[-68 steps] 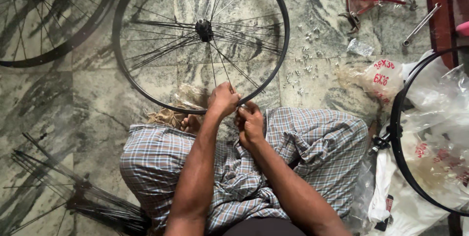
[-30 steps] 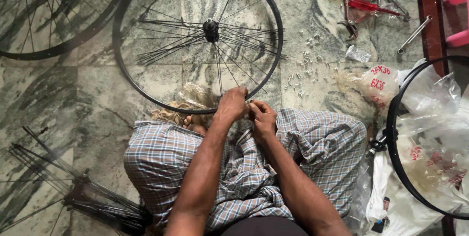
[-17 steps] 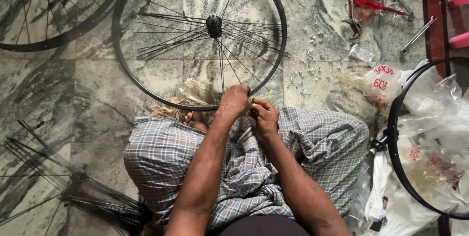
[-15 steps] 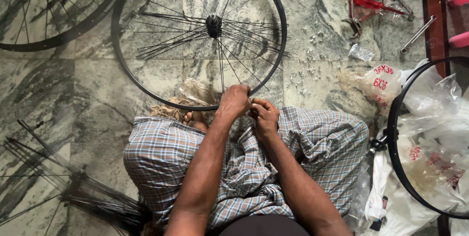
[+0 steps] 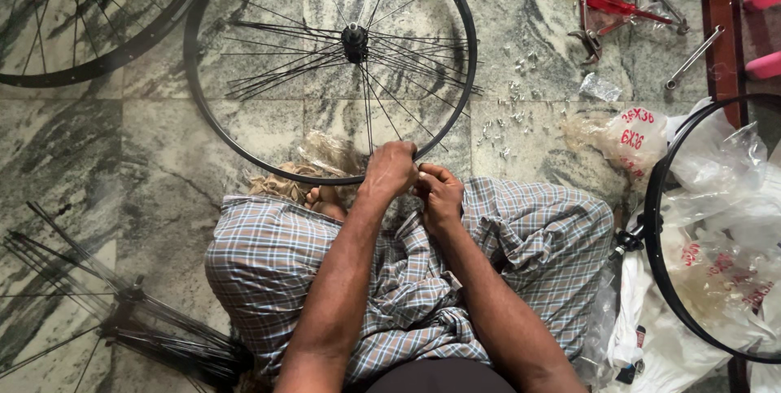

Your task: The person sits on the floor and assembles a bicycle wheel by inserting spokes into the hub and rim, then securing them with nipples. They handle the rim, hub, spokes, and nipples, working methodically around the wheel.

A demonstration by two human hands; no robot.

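Black bicycle wheel rim [image 5: 213, 128] flat on the marble floor [image 5: 122, 157], hub [image 5: 355, 33] in the middle with thin spokes [image 5: 277, 76] fanning out loosely, several not yet reaching the rim. Probably light and stiff as a hoop; spokes springy, easily bent, best left alone; safest hold at the rim's near arc. Left hand [image 5: 389, 168] clenched over that near arc, fingers curled around rim and a spoke end. Right hand [image 5: 439, 194] just beside it, fingertips pinched together, seemingly on something too small to make out. Checked cloth [image 5: 268, 255] over the lap directly below, a bare foot [image 5: 321, 196] touching the rim's underside. Scattered spoke nipples [image 5: 508, 124] to the right, then pliers with red handles [image 5: 606, 10] and a spanner [image 5: 694, 57]. Room tight: second wheel [image 5: 89, 59] upper left, another rim [image 5: 655, 230] over plastic bags [image 5: 732, 222] at right, spoke bundle [image 5: 122, 320] lower left. Freest floor to the left of the lap.
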